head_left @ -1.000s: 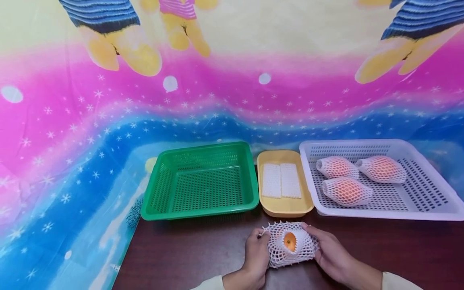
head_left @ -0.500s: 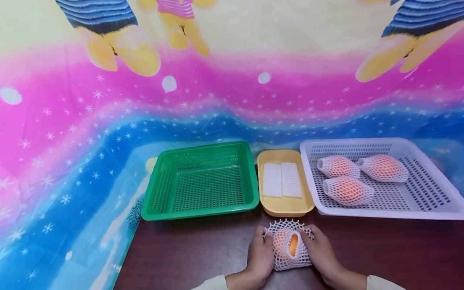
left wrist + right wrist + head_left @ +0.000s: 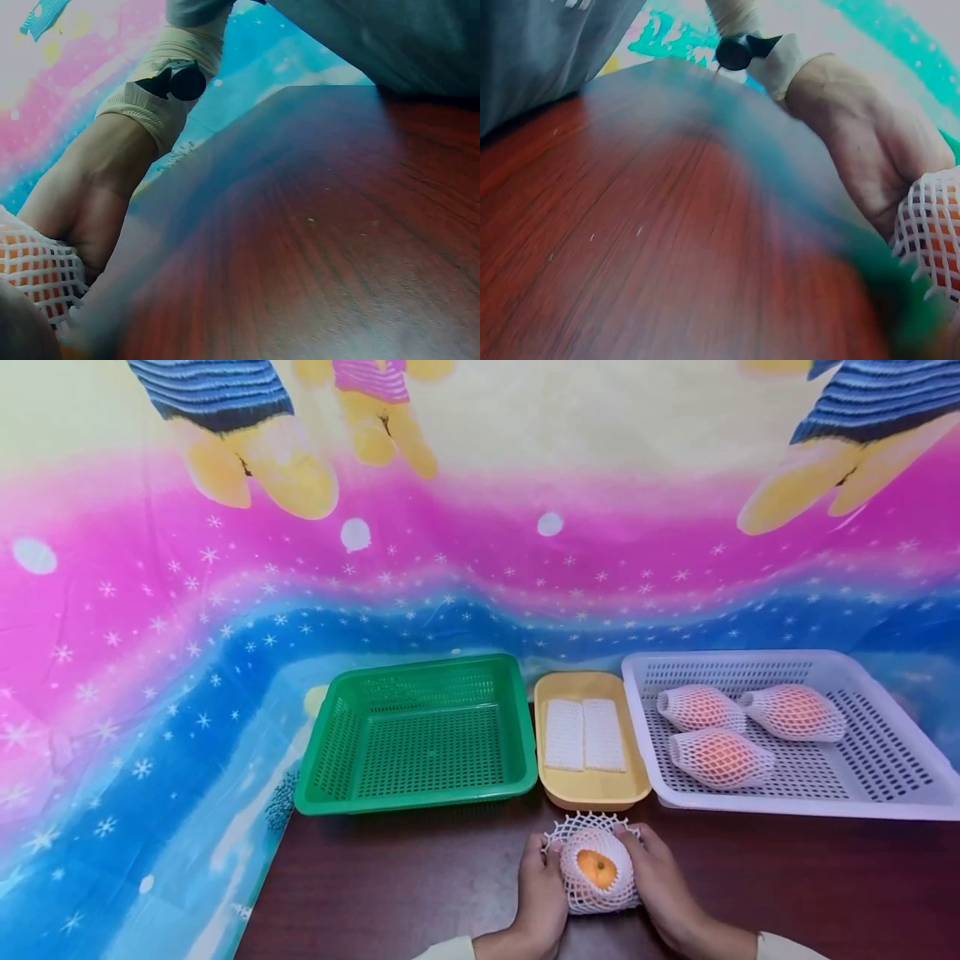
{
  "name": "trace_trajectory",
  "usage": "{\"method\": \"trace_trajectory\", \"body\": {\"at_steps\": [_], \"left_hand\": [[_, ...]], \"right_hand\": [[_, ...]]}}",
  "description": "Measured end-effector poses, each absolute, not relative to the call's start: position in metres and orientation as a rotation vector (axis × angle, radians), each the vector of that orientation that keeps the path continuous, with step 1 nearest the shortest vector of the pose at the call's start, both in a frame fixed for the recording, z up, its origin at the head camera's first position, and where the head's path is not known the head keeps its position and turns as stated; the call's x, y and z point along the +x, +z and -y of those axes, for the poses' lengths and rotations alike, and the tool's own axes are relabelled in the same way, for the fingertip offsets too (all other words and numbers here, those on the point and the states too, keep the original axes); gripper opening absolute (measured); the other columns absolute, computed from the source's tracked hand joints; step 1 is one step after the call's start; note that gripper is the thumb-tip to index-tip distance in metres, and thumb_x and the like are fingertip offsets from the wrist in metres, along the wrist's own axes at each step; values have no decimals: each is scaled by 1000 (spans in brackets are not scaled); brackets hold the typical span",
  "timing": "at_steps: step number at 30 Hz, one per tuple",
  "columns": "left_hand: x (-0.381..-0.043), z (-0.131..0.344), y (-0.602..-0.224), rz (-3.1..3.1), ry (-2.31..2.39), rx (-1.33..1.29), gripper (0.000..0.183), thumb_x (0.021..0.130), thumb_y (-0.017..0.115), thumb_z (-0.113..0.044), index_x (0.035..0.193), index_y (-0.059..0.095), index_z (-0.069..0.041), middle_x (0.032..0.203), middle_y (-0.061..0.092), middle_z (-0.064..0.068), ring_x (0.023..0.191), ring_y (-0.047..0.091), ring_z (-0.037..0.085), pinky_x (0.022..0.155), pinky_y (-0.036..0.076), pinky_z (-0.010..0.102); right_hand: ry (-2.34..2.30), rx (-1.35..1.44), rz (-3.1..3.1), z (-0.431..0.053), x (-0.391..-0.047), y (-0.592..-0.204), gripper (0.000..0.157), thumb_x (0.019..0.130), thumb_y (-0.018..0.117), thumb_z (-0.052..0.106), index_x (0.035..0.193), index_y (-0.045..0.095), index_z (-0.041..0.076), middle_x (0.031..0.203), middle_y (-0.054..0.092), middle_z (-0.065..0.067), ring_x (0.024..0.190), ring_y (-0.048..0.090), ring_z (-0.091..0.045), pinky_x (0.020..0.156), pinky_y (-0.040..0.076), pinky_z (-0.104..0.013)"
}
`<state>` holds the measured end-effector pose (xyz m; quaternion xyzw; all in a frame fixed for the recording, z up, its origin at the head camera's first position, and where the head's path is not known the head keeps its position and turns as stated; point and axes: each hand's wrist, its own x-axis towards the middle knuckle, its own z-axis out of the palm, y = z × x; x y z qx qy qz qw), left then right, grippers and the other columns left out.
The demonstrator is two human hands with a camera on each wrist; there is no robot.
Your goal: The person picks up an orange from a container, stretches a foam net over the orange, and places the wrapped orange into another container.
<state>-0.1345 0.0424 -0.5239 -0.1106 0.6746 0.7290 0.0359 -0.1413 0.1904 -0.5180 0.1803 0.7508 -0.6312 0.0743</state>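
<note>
On the dark wooden tabletop in front, an orange [image 3: 597,868] sits inside a white foam net sleeve [image 3: 588,900]. Its stem end shows through the net's opening, which faces up. My left hand [image 3: 542,893] grips the net and fruit from the left, thumb on the near upper edge. From the right, my right hand [image 3: 663,887] holds the same bundle, thumb lying on the net. Part of the net [image 3: 37,266] shows in the left wrist view, with orange skin between its strands. The right wrist view catches the net [image 3: 934,225] at its edge too.
Behind the hands stand a green basket [image 3: 416,793] and a yellow tray [image 3: 592,789] with flat white net sleeves [image 3: 583,735]. At right, a white basket [image 3: 810,802] holds three net-wrapped fruits [image 3: 723,758]. A printed cloth [image 3: 480,560] hangs behind.
The right hand has come left, closer to the left hand. The fruit has turned in the net, so its stem end, side-on half a second ago, faces up again.
</note>
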Motion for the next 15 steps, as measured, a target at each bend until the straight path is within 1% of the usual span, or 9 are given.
{"method": "trace_trajectory", "body": {"at_steps": [7, 10, 12, 15], "left_hand": [[-142, -44, -512, -2115, 2235, -319, 13, 105, 46, -10, 94, 51, -6, 90, 56, -1, 92, 53, 12, 80, 45, 21], [-146, -42, -509, -2203, 2199, -284, 7, 104, 47, -8, 98, 52, -6, 93, 60, 1, 94, 56, 13, 83, 46, 22], [-148, -40, -508, -2305, 2159, -262, 4, 101, 49, -4, 103, 52, -6, 95, 61, 2, 93, 57, 13, 83, 46, 23], [-150, -36, -506, -2472, 2076, -212, 19, 96, 52, 2, 112, 53, -8, 100, 61, 1, 89, 57, 10, 80, 46, 23]], "right_hand": [[-2151, 586, -1976, -185, -144, -508, 30, 111, 43, 30, 111, 53, 2, 102, 65, -2, 92, 64, -9, 80, 56, -27], [-2181, 597, -1917, -184, -146, -505, 31, 111, 43, 31, 114, 50, 2, 102, 66, -4, 91, 66, -11, 78, 59, -30], [-2182, 595, -1885, -185, -147, -503, 33, 111, 43, 32, 119, 49, 0, 104, 66, -5, 92, 66, -12, 78, 59, -30], [-2170, 577, -1836, -186, -148, -502, 39, 111, 41, 32, 130, 45, -2, 109, 65, -7, 96, 66, -13, 81, 59, -32]]}}
